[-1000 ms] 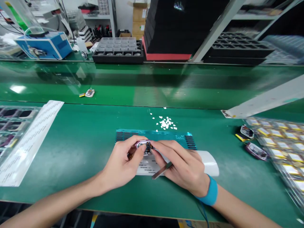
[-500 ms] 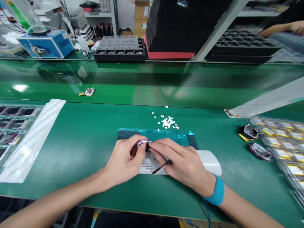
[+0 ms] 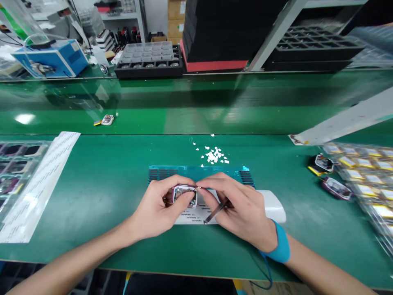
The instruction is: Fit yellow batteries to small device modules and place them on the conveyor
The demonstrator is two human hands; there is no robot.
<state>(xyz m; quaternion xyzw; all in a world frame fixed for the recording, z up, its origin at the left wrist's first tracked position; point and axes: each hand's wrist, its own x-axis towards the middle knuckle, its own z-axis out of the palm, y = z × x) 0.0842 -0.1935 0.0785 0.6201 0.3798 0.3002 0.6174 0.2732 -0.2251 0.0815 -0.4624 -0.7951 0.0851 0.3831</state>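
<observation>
Since the earlier frame you turned the small device casing (image 3: 184, 195) face up, near the table (image 3: 101, 192) edge. Your left hand (image 3: 159, 207) pinches it; your right hand (image 3: 238, 207), closed on tweezers (image 3: 215, 212), seems to seat a tiny part, so next press carefully.

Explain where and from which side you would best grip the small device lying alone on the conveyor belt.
Probably by the two long edges of the small device, coming down from above. It lies flat on the conveyor belt, apart from everything else, so only its sides offer purchase. The yellow tab at its left end looks too flimsy to pull on.
</observation>
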